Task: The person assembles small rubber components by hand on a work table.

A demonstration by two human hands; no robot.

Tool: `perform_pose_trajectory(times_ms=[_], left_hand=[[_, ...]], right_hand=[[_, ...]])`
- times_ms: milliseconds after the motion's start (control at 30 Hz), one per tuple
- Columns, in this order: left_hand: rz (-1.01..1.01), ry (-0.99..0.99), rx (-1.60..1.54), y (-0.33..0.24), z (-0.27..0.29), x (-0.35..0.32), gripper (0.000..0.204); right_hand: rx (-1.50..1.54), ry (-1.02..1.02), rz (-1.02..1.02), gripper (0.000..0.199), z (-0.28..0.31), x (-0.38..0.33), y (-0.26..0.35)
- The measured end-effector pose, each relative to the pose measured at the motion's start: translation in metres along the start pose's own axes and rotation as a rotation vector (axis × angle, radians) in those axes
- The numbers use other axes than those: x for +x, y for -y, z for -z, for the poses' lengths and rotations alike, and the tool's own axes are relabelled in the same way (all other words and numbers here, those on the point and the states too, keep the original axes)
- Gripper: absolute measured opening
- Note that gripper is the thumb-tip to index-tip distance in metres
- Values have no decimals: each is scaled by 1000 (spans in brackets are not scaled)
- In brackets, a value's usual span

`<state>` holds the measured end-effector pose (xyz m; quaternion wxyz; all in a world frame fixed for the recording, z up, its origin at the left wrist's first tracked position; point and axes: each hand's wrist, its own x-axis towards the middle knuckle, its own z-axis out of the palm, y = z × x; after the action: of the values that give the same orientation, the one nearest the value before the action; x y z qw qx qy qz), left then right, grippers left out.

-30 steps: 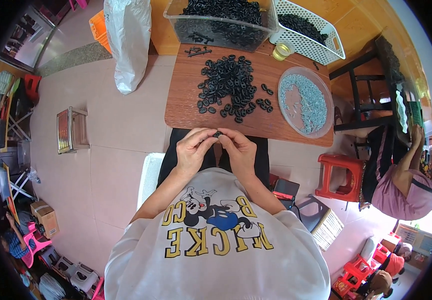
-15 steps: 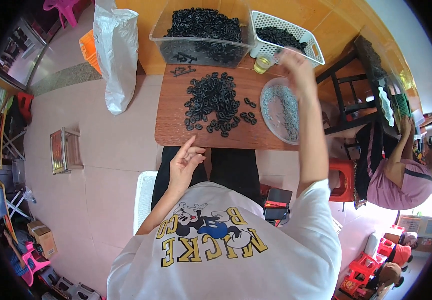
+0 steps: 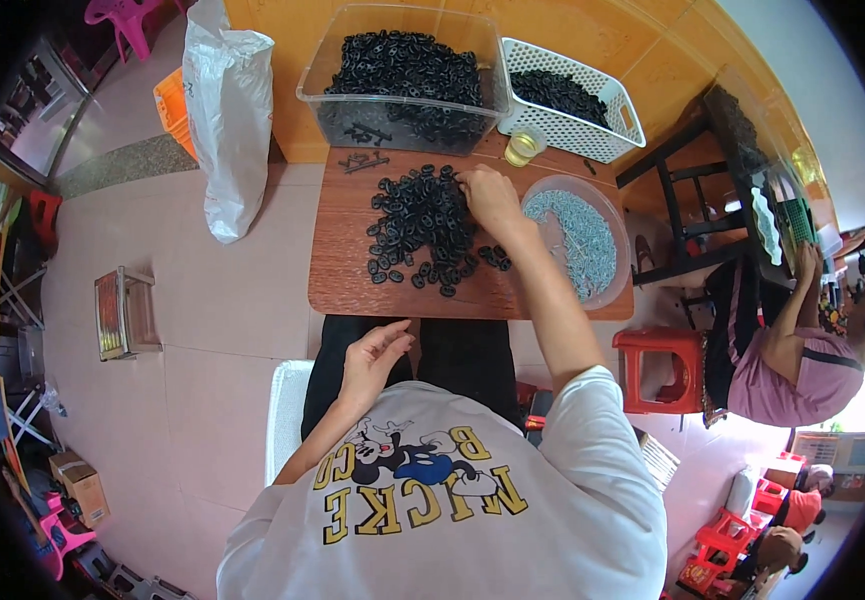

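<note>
My right hand reaches over the table to the right edge of a pile of small black oval pieces with holes. Its fingers are pinched at the pieces, and whatever lies between the fingertips is hidden. Over my lap, just off the table's near edge, my left hand is loosely curled, thumb and forefinger a little apart, nothing visible in it. A few loose black oval pieces lie beneath my right forearm. Right of that forearm stands a round clear tub of small silvery screw-like parts.
At the table's back stand a clear bin and a white perforated basket, both holding black parts. A small yellowish cup sits before the basket. Dark rod-like pieces lie near the bin. A person works at the right.
My right hand has come from above the white basket, leftward and nearer, down to the black pile. My left hand has shifted slightly and its forefinger has bent. A dark rod-like piece now shows before the basket.
</note>
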<state>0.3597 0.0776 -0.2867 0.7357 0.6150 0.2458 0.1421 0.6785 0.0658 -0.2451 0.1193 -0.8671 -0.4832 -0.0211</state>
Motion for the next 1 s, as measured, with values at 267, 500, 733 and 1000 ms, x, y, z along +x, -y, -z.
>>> perform_pose_trajectory(times_ms=[267, 500, 733, 1000], left_hand=[[11, -67, 4, 4, 4, -5, 23], [8, -52, 15, 3, 4, -6, 22], [42, -36, -11, -1, 1, -7, 22], [22, -38, -17, -26, -8, 6, 22]], right_hand=[[126, -53, -100, 15, -6, -2, 1], [383, 16, -216, 18, 2, -18, 7], [543, 79, -251, 21, 22, -30, 15], [1067, 104, -247, 18, 36, -67, 27]])
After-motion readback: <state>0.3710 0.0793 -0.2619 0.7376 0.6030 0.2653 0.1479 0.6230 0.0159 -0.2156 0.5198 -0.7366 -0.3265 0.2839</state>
